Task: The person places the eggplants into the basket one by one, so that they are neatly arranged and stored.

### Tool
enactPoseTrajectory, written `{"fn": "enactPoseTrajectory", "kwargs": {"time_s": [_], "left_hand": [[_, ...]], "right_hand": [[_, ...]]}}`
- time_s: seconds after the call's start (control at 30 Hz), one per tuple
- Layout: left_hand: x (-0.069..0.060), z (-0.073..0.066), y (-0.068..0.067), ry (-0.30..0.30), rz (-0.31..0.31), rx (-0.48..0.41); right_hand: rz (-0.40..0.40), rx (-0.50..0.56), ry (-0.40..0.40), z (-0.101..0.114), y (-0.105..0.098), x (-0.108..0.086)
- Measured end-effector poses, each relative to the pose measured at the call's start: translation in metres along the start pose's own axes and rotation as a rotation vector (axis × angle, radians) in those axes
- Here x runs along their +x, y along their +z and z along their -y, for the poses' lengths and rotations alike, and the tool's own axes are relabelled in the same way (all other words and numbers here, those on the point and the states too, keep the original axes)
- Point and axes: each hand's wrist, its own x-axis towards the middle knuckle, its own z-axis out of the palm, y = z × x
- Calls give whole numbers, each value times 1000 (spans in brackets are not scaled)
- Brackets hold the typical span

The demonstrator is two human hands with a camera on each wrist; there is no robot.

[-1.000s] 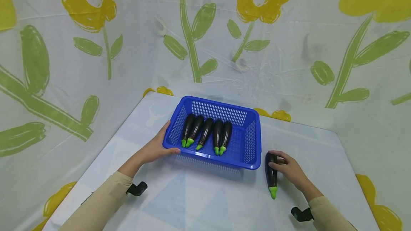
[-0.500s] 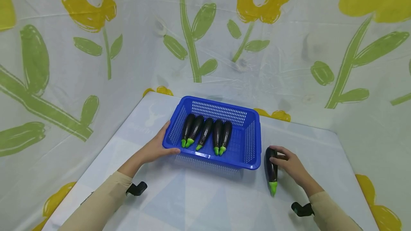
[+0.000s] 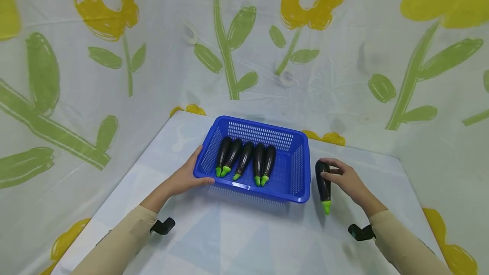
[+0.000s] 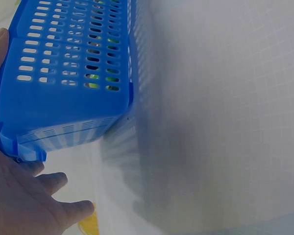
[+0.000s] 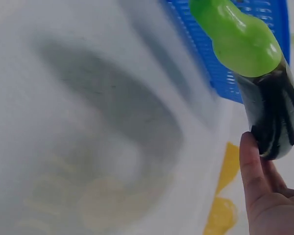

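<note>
A dark purple eggplant (image 3: pixel 324 188) with a green stem end hangs in my right hand (image 3: pixel 347 181), just right of the basket. My fingers and thumb pinch its upper, rounded end, and the stem end points down toward me. In the right wrist view the eggplant (image 5: pixel 267 103) is off the table, its shadow cast below. My left hand (image 3: pixel 183 178) holds the near left corner of a blue perforated plastic basket (image 3: pixel 263 122), thumb at the front rim and fingers along the left side. Several eggplants (image 3: pixel 244 160) lie side by side in its left and middle part.
The basket stands on a pale patterned tabletop (image 3: pixel 229 241). A white curtain (image 3: pixel 328 84) printed with yellow flowers and green leaves hangs behind the table and on both sides. The basket's right part shows bare blue floor (image 3: pixel 284 177).
My right hand has lifted the eggplant off the table and moved it away from me, up in the head view. My left hand and the basket stay in place.
</note>
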Motion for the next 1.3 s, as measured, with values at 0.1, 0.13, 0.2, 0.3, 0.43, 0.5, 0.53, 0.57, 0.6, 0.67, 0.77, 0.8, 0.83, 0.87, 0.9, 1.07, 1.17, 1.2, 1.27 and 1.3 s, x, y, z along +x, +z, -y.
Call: {"fn": "enactPoseTrajectory", "kwargs": {"time_s": [0.1, 0.13, 0.2, 0.3, 0.43, 0.5, 0.53, 0.57, 0.6, 0.67, 0.77, 0.8, 0.83, 0.87, 0.9, 1.07, 1.17, 1.2, 1.27, 1.3], "left_hand": [[0, 0, 1, -1, 5, 0], [0, 0, 1, 0, 5, 1], [-1, 0, 1, 0, 0, 7], [-1, -1, 0, -1, -7, 9], [-2, -1, 1, -3, -8, 7], [-3, -1, 1, -5, -7, 3], [-3, -1, 1, -5, -6, 1], [-3, -1, 1, -3, -5, -1], [-3, -1, 1, -3, -5, 1], [-3, 0, 1, -1, -5, 8], [-2, 0, 0, 4, -6, 20], [-1, 0, 0, 3, -6, 25], [-1, 0, 0, 3, -6, 26], [-1, 0, -1, 4, -7, 25], [-1, 0, -1, 3, -8, 25], [-1, 0, -1, 0, -7, 26], [-1, 0, 0, -2, -5, 27], [0, 0, 0, -3, -5, 28], [0, 1, 0, 0, -5, 24], [0, 0, 0, 1, -6, 24]], "right_hand": [[-2, -5, -16, 6, -3, 2], [-2, -4, -20, 8, -4, 3], [-3, -2, -31, 12, -7, 6], [-5, -3, -48, 19, -10, 10], [-9, -21, -61, 28, -12, 15], [-11, -25, -68, 32, -12, 18], [-11, -25, -71, 34, -12, 20], [-10, -24, -73, 36, -12, 21], [-7, -20, -76, 38, -11, 23], [-4, -8, -83, 42, -9, 27], [3, 18, -93, 49, -3, 33], [6, 30, -98, 52, -1, 35], [8, 39, -103, 54, 2, 37], [12, 50, -105, 57, 4, 40], [16, 58, -107, 59, 6, 42], [22, 99, -104, 72, 16, 57], [18, 117, -94, 80, 23, 65], [19, 124, -87, 83, 25, 67], [15, 128, -78, 87, 28, 71], [16, 133, -76, 88, 29, 72]]}}
